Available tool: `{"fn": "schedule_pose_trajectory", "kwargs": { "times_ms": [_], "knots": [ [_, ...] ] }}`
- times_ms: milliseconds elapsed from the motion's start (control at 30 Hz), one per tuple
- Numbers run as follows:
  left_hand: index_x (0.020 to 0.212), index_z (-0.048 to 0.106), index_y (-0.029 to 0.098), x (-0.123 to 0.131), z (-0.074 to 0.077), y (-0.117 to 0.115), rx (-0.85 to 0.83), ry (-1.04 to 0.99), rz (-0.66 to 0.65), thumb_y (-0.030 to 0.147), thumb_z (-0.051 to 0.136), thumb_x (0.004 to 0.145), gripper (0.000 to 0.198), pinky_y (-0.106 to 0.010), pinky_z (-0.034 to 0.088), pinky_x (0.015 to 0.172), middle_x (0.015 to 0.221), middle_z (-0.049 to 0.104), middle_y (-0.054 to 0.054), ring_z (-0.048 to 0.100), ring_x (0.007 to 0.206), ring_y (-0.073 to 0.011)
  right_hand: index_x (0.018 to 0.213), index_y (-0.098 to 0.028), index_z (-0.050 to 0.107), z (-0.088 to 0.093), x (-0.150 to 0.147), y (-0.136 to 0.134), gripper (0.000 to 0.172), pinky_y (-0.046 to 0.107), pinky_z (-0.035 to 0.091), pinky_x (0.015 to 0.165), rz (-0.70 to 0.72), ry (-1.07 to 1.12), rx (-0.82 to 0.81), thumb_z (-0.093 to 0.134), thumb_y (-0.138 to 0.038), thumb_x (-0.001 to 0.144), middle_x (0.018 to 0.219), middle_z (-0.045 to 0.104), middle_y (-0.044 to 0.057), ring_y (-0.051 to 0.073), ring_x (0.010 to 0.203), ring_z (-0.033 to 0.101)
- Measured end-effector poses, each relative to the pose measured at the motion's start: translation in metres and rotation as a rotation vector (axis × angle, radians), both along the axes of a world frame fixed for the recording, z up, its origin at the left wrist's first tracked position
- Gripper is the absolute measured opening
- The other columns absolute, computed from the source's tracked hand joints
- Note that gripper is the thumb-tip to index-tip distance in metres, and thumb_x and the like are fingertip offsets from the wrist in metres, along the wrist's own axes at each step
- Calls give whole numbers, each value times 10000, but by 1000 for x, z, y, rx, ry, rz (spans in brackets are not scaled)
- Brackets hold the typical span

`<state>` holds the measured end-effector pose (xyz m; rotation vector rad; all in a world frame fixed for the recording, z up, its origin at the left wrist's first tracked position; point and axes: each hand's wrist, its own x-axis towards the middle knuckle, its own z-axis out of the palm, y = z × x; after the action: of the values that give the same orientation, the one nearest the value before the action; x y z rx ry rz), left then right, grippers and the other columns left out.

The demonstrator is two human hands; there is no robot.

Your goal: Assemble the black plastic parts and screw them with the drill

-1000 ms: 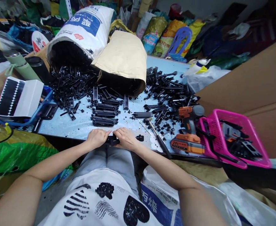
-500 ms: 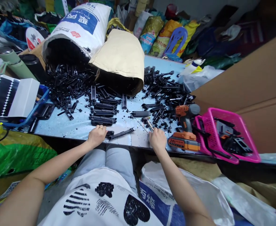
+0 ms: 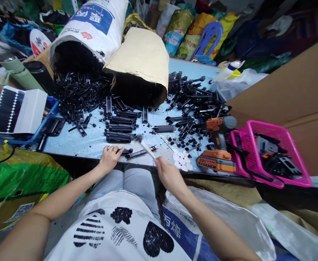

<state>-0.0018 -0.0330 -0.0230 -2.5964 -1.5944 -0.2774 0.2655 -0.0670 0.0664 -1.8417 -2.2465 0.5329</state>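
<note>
Two hands show in my head view, and the right one has changed most. Half a second ago the right hand (image 3: 171, 176) was at the hammer (image 3: 148, 149) lying beside the drill (image 3: 220, 145); now I see it curled round the handle's end, the hammer swung across to the middle of the table edge. Its head is blurred, near the front of the stacked black parts (image 3: 119, 137), and I cannot tell whether it touches anything. The white discs (image 3: 182, 160), mostly covered by that hand before, now lie in plain sight on the table (image 3: 74, 149).

I have the left hand (image 3: 110, 158) much where it was, narrow, its fingers closed on the left end of the black part (image 3: 140, 153). That part lies near the table's front edge, between the two hands, its far end passing behind the hammer handle.
</note>
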Motion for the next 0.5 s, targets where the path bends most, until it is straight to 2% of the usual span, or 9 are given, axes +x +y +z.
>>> {"fn": "schedule_pose_trajectory", "kwargs": {
  "times_ms": [67,133,200,267,333,367,433,500],
  "knots": [
    [1282,515,184,0,1,0,0,-8,-19,88,357,905,420,-416,368,832,1054,617,-140,558,940,-245,816,-209,476,-4,-2,-8,334,251,237,488,69,-97,-67,258,-404,979,603,586,15,161,458,501],
    [1261,523,164,-1,3,2,-2,-47,-41,142,357,930,371,-403,373,818,1032,619,-146,563,935,-241,836,-208,486,-10,11,-3,341,251,244,501,41,-152,-61,253,-410,981,624,601,21,162,474,513],
    [1192,560,124,-1,5,7,-6,-82,-52,234,353,954,334,-384,386,779,981,623,-157,568,911,-242,895,-199,513,-15,32,14,374,258,274,526,-67,-219,-32,226,-423,981,639,607,35,173,505,525],
    [1034,617,86,0,5,14,-9,-73,-47,326,349,959,367,-361,395,716,897,626,-167,570,857,-245,951,-173,547,-21,51,37,397,282,323,581,-186,-330,19,237,-419,976,730,628,84,204,612,563],
    [858,635,82,1,5,23,-15,-37,-45,405,358,947,435,-333,391,648,796,623,-164,571,786,-240,1054,-140,561,-28,57,59,401,334,373,707,-173,-397,126,302,-431,958,929,631,152,252,828,582],
    [795,631,87,1,5,27,-17,-23,-43,442,364,938,466,-318,386,619,751,620,-157,570,750,-233,1120,-131,548,-33,54,68,426,369,373,789,-92,-393,195,339,-458,943,1039,607,176,273,945,559],
    [739,626,96,1,6,34,-8,-16,-40,494,360,926,514,-291,371,573,689,616,-142,570,691,-214,1186,-134,528,-41,38,81,514,417,329,908,189,-338,306,390,-542,905,1155,561,185,285,1076,498],
    [712,625,105,-2,12,36,8,-38,-64,521,333,926,552,-273,361,548,657,618,-128,572,654,-196,1042,-136,595,-46,18,86,568,394,349,871,515,-286,298,377,-632,871,1017,606,161,257,974,532]
  ]
}}
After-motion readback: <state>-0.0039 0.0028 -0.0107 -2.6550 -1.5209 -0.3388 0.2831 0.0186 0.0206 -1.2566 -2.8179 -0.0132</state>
